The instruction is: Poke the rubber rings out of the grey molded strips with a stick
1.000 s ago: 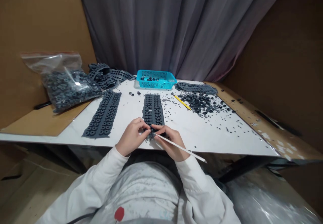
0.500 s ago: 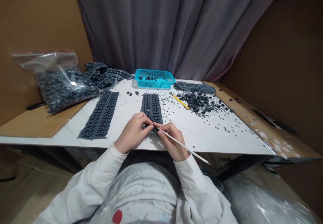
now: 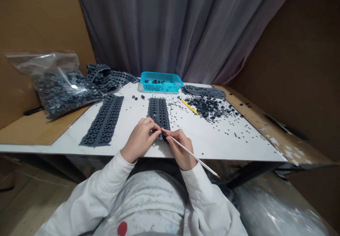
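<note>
A dark grey rubber sheet of ring-shaped parts [image 3: 158, 109] lies in front of me, its near end under my fingers. My left hand [image 3: 140, 138] is closed at that near end, thumb and forefinger pinched together on the sheet's edge. Between the fingers of my right hand [image 3: 183, 148] is a thin white stick [image 3: 198, 158], slanting down to the right. The stick's tip meets the left fingertips at the sheet. What exactly is pinched there is too small and partly covered.
Another ring sheet [image 3: 103, 121] lies left, beside a zip bag of rings [image 3: 66, 92]. At the back stand a blue basket [image 3: 162, 87] and a crumpled sheet [image 3: 102, 78]. A yellow tool [image 3: 189, 106], a pile of black bits [image 3: 207, 106] and a folded sheet [image 3: 204, 91] are right.
The view has shifted slightly. Both hands stay at the sheet's near end, and the white stick has tilted a little more steeply downward.
</note>
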Motion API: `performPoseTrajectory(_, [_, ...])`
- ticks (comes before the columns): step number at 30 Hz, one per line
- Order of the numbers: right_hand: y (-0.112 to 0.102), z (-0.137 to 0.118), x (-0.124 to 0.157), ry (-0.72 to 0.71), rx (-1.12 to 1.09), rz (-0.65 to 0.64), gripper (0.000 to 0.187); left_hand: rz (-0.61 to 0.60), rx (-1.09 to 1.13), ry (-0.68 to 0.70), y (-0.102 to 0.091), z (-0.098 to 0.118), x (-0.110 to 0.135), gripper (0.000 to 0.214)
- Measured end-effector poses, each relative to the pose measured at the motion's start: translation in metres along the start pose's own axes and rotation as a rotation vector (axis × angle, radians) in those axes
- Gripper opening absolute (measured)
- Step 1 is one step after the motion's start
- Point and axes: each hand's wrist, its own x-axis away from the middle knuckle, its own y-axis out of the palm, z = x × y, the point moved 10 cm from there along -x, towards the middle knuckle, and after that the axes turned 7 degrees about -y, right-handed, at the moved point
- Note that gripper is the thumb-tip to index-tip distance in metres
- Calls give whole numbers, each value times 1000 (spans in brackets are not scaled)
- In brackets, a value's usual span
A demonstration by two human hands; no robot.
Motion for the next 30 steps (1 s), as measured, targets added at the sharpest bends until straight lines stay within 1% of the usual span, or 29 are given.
performPoseTrajectory(9, [1,-2,-1,-21,22,-14,9,-17,-8,-15,2,-2,0,13])
performPoseTrajectory(17, [0,0,-2,20,46,2,13,-31,-10,-18,2,-4,2,14])
performPoseTrajectory(23, [1,4,-2,83,-48,19,16,-35,-18,-12,-1,-5,4,13])
performPoseTrajectory(27, [1,8,-1,112,-156,24,16,-100,-76,-18,-3,-9,10,10])
performPoseTrajectory(30, [-2,9,-2,85,-148,38,14,-134,-138,-14,-4,-12,18,12])
